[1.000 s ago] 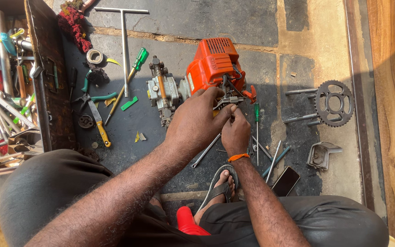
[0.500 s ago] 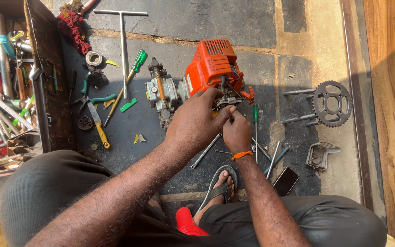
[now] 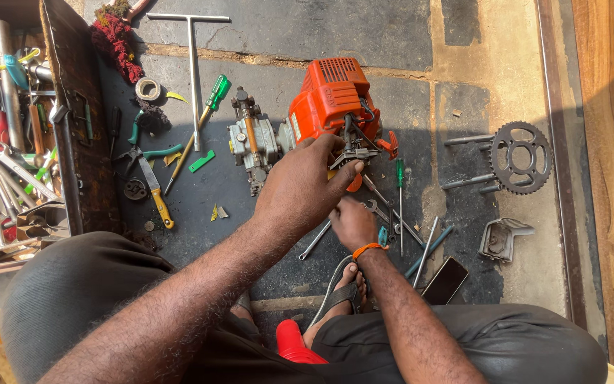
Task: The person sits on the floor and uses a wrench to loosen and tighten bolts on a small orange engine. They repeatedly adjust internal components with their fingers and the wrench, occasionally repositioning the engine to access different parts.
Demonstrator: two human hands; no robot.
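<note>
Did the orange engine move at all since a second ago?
No. The orange engine sits the same way beside the toothed sprocket and T-handled wrench; only the camera shifted slightly.

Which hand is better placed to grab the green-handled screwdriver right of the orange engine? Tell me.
Right. The right hand sits low among the spanners, just beside the green-handled screwdriver; the left hand is up on the orange engine, probably steadying it.
</note>
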